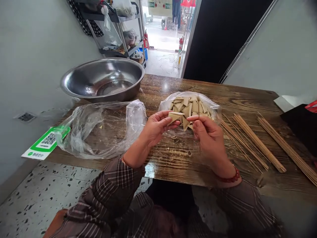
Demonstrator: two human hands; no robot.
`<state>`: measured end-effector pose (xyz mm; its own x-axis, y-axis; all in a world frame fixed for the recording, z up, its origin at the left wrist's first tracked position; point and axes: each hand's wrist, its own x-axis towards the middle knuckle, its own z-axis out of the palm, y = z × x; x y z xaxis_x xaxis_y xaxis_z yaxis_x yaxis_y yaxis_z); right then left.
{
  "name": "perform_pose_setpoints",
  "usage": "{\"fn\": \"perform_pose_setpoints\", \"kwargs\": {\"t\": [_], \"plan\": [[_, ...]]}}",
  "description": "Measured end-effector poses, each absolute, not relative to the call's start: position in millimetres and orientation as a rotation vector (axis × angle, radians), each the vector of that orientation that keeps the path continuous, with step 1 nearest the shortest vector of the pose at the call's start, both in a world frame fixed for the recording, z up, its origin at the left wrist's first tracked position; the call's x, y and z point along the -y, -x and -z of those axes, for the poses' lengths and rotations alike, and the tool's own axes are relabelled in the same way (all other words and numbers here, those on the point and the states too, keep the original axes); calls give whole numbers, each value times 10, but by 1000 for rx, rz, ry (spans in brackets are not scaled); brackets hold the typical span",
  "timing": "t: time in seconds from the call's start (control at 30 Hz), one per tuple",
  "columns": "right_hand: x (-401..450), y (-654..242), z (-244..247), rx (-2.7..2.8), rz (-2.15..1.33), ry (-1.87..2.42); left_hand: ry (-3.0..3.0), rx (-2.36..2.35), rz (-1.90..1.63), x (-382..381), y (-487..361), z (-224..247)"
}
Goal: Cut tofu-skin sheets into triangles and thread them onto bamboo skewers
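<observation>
My left hand is closed on a flat beige triangular piece that looks like dried tofu, held up above the table. Close beside it, my right hand pinches a thin bamboo skewer, which stands roughly upright; its lower part is hard to make out. The right fingertips come near the pieces in front of the left hand. Just behind both hands, a clear plastic bag lies spread open with a heap of similar beige pieces in it, partly hidden by my fingers.
Bundles of bamboo skewers lie on the wooden table to the right. At the left are a large steel basin, crumpled clear plastic and a green-white QR card. A shelf cart stands beyond, near the doorway.
</observation>
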<state>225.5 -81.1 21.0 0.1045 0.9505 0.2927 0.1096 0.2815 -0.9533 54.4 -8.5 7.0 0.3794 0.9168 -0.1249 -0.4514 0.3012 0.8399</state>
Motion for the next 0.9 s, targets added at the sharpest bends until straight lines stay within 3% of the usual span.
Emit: {"fn": "perform_pose_setpoints", "kwargs": {"t": [0.27, 0.37, 0.63, 0.77, 0.9], "plan": [[959, -2292, -351, 1338, -1333, 954, -816, -676, -1010, 86, -534, -91], [921, -2270, -252, 1417, -1242, 1062, -782, -674, -1002, 85, -527, -104], [838, -2221, -77, 1648, -611, 1277, -710, -686, -1061, 73, -521, -115], [914, -2191, -92, 1655, -650, 1249, -693, -701, -1085, 72, -511, -125], [960, -2158, -121, 1501, -950, 1250, -680, -696, -1102, 66, -502, -127]]}}
